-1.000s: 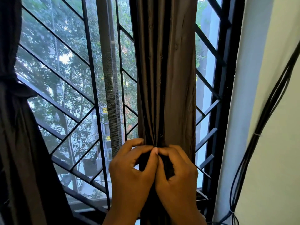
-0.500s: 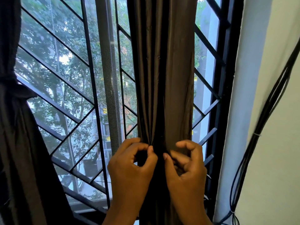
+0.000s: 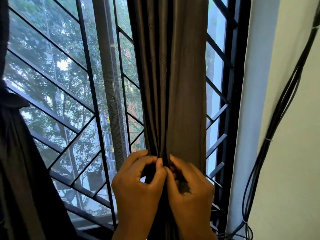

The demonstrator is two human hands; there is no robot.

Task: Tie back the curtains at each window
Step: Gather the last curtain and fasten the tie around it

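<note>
I see daylight coming in through the window (image 3: 57, 80), so the curtain (image 3: 174, 84) in front of it is backlit and dim. The wall (image 3: 294, 153) on the right is evenly lit. Straight bars bow near the edges. The cables (image 3: 277, 118) look slightly smeared.

Black window grille (image 3: 87, 94) before leafy trees (image 3: 57, 80); bundled black cables (image 3: 277, 118) down pale wall (image 3: 294, 170).

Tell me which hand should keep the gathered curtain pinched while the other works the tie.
Left, probably. The left hand pinches the curtain folds between thumb and fingers at the gather. The right hand has its fingers curled into dark material just beside it, seemingly the tie, so it suits the tying.
</note>
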